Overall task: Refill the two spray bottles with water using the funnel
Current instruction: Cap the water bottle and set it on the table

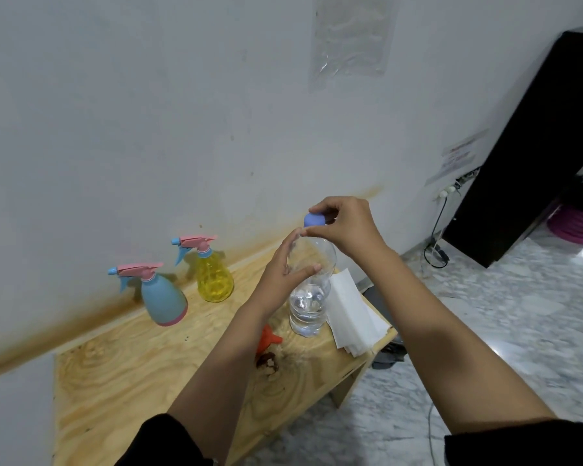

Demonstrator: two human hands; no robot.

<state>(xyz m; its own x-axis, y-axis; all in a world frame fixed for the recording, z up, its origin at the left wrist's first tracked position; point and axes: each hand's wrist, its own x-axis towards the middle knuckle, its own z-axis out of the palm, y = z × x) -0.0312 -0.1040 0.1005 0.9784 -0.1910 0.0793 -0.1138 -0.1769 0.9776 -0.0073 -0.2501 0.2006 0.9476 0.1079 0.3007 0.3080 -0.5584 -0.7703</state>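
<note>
— Left hand (285,267)?
— Wrapped around the upper body of the clear water bottle (308,297), upright on the wooden table (132,375), about a third full.
— Right hand (345,227)?
— Fingertips pinching the blue cap (313,219) at the neck; seated or lifted, hard to say.
— Spray bottles?
— Blue spray bottle (162,297) and yellow spray bottle (213,274) standing by the wall, triggers on.
— Funnel?
— Orange funnel (268,339) beside the left forearm, partly hidden, near folded white paper (354,314).
</note>
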